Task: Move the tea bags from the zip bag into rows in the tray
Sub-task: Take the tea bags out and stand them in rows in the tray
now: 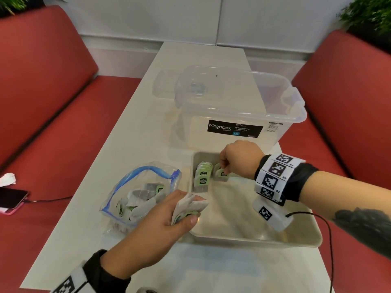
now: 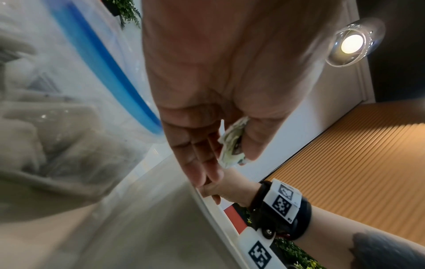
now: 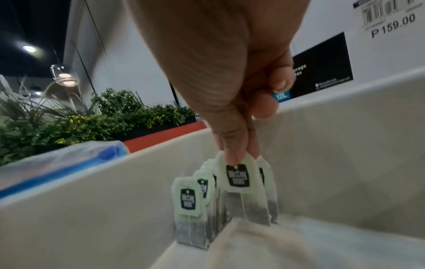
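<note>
A beige tray (image 1: 254,237) lies on the table in front of me. A row of green-tagged tea bags (image 1: 202,176) stands upright along its far left wall. My right hand (image 1: 226,166) pinches one tea bag (image 3: 241,180) by its top and holds it upright in the far corner, beside another standing bag (image 3: 266,182). My left hand (image 1: 188,212) grips a bunch of tea bags (image 2: 232,147) over the tray's left rim. The clear zip bag (image 1: 135,197) with a blue seal lies open left of the tray, several tea bags inside.
A clear Megabox storage box (image 1: 237,106) stands just behind the tray, with a clear lid (image 1: 165,83) beyond it. Red bench seats (image 1: 53,123) flank the white table (image 1: 211,269). A phone (image 1: 11,199) on a cable lies on the left seat.
</note>
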`<state>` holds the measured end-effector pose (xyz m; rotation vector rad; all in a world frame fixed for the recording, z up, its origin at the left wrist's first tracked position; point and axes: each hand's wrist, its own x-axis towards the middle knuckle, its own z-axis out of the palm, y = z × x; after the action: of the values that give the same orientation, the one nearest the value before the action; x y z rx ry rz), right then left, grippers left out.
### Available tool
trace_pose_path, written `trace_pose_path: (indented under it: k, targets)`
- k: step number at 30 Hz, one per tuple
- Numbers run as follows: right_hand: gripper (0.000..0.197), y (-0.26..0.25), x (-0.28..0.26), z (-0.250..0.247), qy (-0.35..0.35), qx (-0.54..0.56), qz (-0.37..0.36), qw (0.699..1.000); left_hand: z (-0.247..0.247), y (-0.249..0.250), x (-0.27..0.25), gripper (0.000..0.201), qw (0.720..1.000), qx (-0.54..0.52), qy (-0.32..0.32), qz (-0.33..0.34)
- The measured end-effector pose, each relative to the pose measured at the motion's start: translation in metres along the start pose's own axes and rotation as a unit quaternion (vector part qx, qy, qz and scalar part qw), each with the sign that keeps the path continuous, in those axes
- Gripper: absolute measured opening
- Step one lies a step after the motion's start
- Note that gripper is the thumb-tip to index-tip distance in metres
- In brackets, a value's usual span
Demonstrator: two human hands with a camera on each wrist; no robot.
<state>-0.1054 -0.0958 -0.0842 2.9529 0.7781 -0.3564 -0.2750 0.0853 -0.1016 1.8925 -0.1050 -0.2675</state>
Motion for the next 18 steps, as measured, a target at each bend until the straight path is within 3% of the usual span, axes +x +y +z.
trace_pose_path:
  k: [9,18]
  targets:
    - [0.013,-0.003,0.009,0.013,-0.013,-0.045,0.001,0.999,0.004,-0.008,-0.004,0.035,0.996,-0.090,-0.018,-0.002]
    - [0.021,-0.006,0.014,0.017,0.007,-0.114,0.011,0.993,0.004,-0.009,-0.005,0.037,0.996,-0.087,-0.024,0.007]
